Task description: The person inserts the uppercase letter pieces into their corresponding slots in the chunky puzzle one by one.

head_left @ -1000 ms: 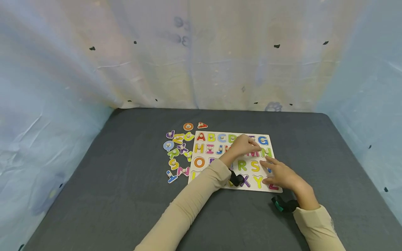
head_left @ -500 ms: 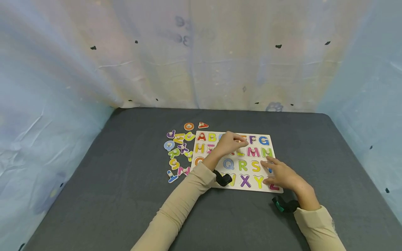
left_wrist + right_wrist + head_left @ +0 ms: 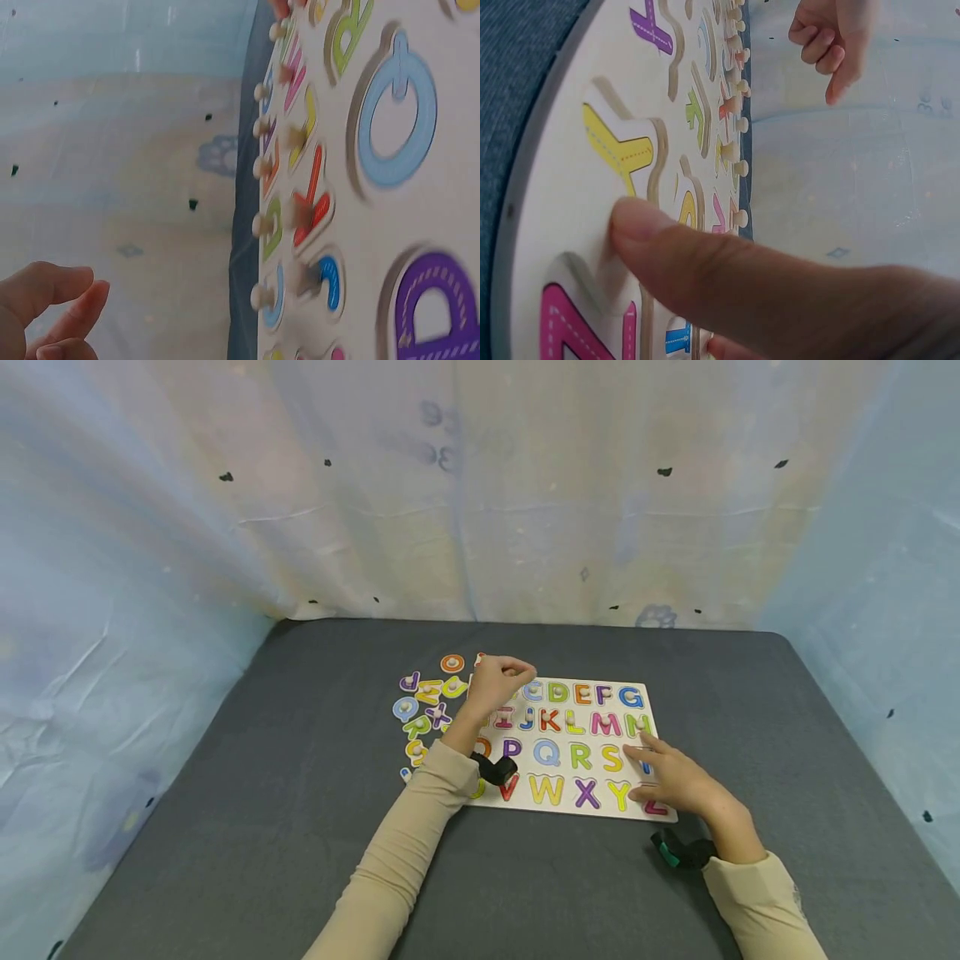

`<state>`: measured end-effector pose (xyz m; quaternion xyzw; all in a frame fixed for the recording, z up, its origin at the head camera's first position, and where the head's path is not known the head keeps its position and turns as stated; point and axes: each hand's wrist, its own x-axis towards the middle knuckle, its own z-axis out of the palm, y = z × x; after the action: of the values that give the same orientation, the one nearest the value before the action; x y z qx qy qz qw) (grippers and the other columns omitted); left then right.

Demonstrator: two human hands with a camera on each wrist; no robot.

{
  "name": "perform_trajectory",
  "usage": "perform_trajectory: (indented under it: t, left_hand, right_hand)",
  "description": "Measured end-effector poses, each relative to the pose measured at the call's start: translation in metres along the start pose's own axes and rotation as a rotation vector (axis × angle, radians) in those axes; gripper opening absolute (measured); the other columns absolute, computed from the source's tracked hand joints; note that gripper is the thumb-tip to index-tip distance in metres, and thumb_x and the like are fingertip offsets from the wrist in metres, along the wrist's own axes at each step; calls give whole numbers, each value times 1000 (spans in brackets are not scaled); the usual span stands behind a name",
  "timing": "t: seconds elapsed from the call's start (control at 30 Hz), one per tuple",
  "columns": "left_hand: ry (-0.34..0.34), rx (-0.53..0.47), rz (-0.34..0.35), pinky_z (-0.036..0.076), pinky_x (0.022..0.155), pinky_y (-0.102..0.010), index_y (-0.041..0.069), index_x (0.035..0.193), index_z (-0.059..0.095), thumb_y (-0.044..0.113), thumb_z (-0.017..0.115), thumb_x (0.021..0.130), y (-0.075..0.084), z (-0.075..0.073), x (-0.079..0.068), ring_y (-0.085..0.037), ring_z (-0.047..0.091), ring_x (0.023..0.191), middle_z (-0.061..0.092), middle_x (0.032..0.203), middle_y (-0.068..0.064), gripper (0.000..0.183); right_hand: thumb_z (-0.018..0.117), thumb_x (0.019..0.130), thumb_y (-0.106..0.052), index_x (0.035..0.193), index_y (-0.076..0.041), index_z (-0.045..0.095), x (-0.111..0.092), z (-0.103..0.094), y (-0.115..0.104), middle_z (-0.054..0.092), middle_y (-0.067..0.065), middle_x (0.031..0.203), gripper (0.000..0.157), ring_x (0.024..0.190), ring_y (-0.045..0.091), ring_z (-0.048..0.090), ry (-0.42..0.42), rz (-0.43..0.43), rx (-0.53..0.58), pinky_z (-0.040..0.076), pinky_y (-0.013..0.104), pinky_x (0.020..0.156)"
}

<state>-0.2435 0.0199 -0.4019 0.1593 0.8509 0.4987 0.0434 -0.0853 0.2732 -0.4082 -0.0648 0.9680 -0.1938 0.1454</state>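
A white wooden alphabet puzzle board [image 3: 527, 769] lies on the dark tabletop. Its upper two rows hold knobbed letters, among them the green N piece [image 3: 637, 725] and the blue G [image 3: 631, 697]; the lower rows show printed recesses. My left hand [image 3: 495, 683] hovers over the board's upper left corner, covering the A. Its thumb and index tips meet with nothing between them in the left wrist view, the other fingers curled. My right hand [image 3: 673, 778] rests at the board's right side with fingers spread, thumb [image 3: 697, 262] on the surface between the Y and Z recesses.
Left of the board lie several loose knobbed letters, including an orange O [image 3: 452, 663], a blue Q [image 3: 406, 708], a purple X [image 3: 438, 717] and a yellow S [image 3: 416, 751]. My left forearm partly hides this group. A pale patterned curtain [image 3: 555, 510] stands behind the table.
My left hand has moved left from beside the N, across the board's upper rows, to its upper left corner. My right hand has stayed at the right side.
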Motion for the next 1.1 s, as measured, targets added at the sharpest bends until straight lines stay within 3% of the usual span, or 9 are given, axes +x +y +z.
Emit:
perform_trajectory:
  t: [0.17,0.27,0.3,0.4,0.47,0.67,0.77,0.9,1.1]
  left_hand:
    - [112,-6,-53,40,66,-22,12,101,76,28,67,91,-6,-16,4,-8,50,70,69,90,-9,21]
    - [157,-46,-107,42,71,-28,12,102,76,28,66,91,-10,-23,6,-21,54,78,70,103,-17,22]
    - [178,-42,-123,44,75,-29,13,102,76,29,67,91,-11,-25,7,-21,57,85,71,108,-13,22]
    - [223,-45,-150,43,75,-34,11,102,76,28,66,91,-17,-30,9,-31,58,88,71,108,-15,23]
    - [259,-18,-174,43,76,-30,12,102,76,30,67,90,-23,-33,11,-26,61,94,72,111,-12,23]
    - [336,75,-286,42,60,-25,15,104,76,33,67,90,-42,-43,17,-25,64,82,73,106,-11,25]
    - [394,99,-329,50,72,-35,15,102,76,32,68,89,-47,-48,20,-25,67,90,74,108,-8,23]
    - [437,107,-360,47,90,-48,13,101,76,31,68,89,-51,-53,23,-30,66,100,73,109,-9,24]
    - [486,146,-423,50,81,-45,11,99,76,29,69,88,-59,-55,26,-30,68,91,75,103,-10,22]
  right_hand:
    - [79,77,-31,141,0,46,0,-1,-1,28,34,150,78,131,59,34,-15,14,-3,39,66,99]
    - [78,77,-31,142,-1,45,0,-1,-1,28,34,151,79,131,58,34,-29,31,0,39,65,99]
    - [78,77,-31,142,-1,45,0,-2,-1,27,34,151,79,132,58,33,-31,35,2,39,65,99]
    - [79,77,-30,142,-1,45,-1,-2,-2,27,34,151,79,132,58,33,-31,41,12,39,65,99]
    - [79,77,-30,142,-1,45,-1,-2,-2,28,34,151,78,132,58,33,-30,43,14,39,65,100]
    - [79,77,-31,142,-1,46,-1,-1,-2,29,33,151,79,132,57,33,-27,46,10,38,66,100]
    - [79,77,-31,141,-1,46,-1,0,-2,29,33,151,78,132,57,34,-25,49,7,38,66,100]
    - [79,76,-31,141,-1,46,-2,-1,-2,30,34,151,78,131,58,34,-19,51,0,38,67,99]
    - [78,77,-30,142,-2,46,-1,2,-2,29,33,151,78,132,57,34,-15,44,11,39,65,99]
